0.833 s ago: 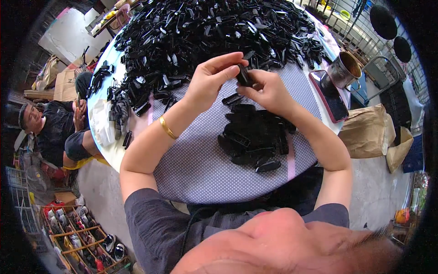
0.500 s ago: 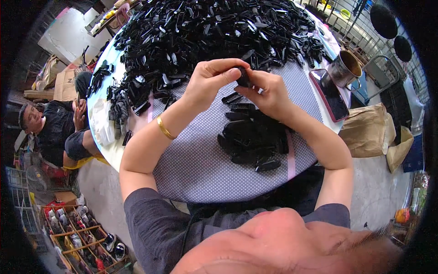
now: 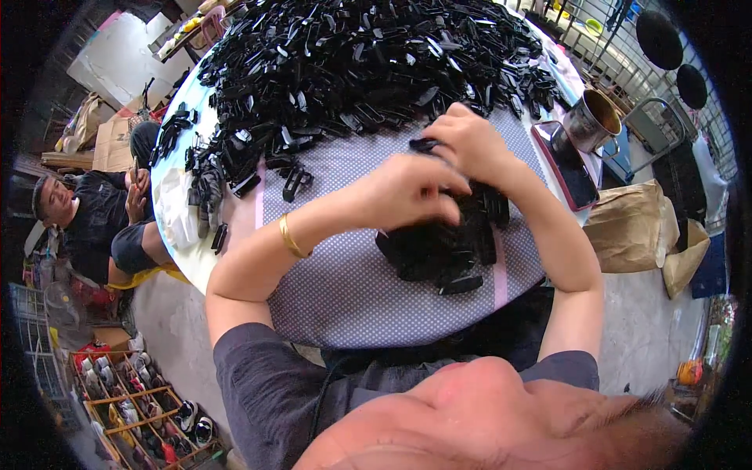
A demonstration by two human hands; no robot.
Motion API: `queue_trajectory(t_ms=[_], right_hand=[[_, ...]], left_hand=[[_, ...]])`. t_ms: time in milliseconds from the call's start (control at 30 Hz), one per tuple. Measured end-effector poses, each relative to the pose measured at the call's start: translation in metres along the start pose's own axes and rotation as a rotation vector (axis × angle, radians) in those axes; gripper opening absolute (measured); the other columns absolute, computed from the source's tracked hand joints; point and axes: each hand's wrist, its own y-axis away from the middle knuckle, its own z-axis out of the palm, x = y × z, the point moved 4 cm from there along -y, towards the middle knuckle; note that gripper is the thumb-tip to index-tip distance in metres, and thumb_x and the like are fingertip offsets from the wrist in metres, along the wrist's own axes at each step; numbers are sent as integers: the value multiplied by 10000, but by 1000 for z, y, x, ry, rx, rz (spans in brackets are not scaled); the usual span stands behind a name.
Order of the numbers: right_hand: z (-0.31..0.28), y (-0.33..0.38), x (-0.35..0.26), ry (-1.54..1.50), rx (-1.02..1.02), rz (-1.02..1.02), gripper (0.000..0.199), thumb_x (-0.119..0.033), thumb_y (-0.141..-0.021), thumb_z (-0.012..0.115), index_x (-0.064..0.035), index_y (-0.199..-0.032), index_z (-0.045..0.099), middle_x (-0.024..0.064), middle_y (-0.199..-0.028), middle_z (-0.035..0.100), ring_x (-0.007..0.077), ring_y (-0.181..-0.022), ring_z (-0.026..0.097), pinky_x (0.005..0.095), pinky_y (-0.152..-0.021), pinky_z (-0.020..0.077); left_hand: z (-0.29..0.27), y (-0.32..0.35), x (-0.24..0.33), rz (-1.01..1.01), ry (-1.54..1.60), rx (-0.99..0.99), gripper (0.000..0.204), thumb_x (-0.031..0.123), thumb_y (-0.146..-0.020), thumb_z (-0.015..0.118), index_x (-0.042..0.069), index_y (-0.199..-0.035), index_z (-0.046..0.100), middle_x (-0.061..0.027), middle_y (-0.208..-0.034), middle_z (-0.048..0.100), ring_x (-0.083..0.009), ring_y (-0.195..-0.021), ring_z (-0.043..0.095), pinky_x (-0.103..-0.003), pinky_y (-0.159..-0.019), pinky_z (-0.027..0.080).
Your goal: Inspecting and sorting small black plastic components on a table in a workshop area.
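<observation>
My right hand (image 3: 474, 149) is closed, fingers curled, with a small glossy black plastic piece (image 3: 424, 145) at its fingertips; the piece's exact kind does not show. Closer to me, my left hand (image 3: 407, 188), with a gold bracelet (image 3: 290, 235) on its wrist, reaches across over a small heap of black elongated pieces (image 3: 439, 254). Its thumb and forefinger are apart, slightly blurred, and nothing shows between them. The hand covers part of that heap. Beyond both hands, a great pile of similar black pieces (image 3: 352, 70) spreads over the far half of the round table.
A dotted grey cloth (image 3: 337, 305) covers the table. On the right stand a metal mug (image 3: 587, 121) and a phone (image 3: 565, 164) in a red case. Loose pieces (image 3: 294, 180) and a white plastic bag (image 3: 176, 207) lie at left. Another person (image 3: 98, 211) sits beyond the left edge.
My hands were together around a black piece. They have parted: the left has come down toward the near heap, while the right has turned over and stays high with a piece.
</observation>
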Motion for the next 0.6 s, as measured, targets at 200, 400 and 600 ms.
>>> queue_trajectory(t_ms=[200, 400, 600], right_hand=[[-21, -4, 17, -134, 232, 101, 391, -76, -671, 676, -75, -1055, 606, 82, -838, 623, 213, -822, 536, 312, -723, 450], [-17, 1, 19, -971, 338, 513, 434, -67, -750, 645, -24, -1161, 513, 31, -844, 576, 79, -680, 547, 206, -628, 472], [-7, -1, 15, -1123, 272, 553, 269, -57, -723, 658, -3, -966, 557, 26, -785, 578, 92, -681, 563, 208, -630, 475]], left_hand=[[-43, -12, -82, 96, -789, 481, 271, 152, -709, 653, 51, -958, 621, -58, -956, 588, -236, -947, 500, -349, -782, 422], [-36, -10, -79, 17, -946, 422, 249, 140, -695, 628, 65, -932, 611, -43, -852, 560, -218, -873, 496, -337, -730, 404], [-19, -10, -66, 18, -845, 425, 265, 86, -687, 601, 33, -945, 568, -99, -820, 533, -270, -809, 519, -357, -704, 427]])
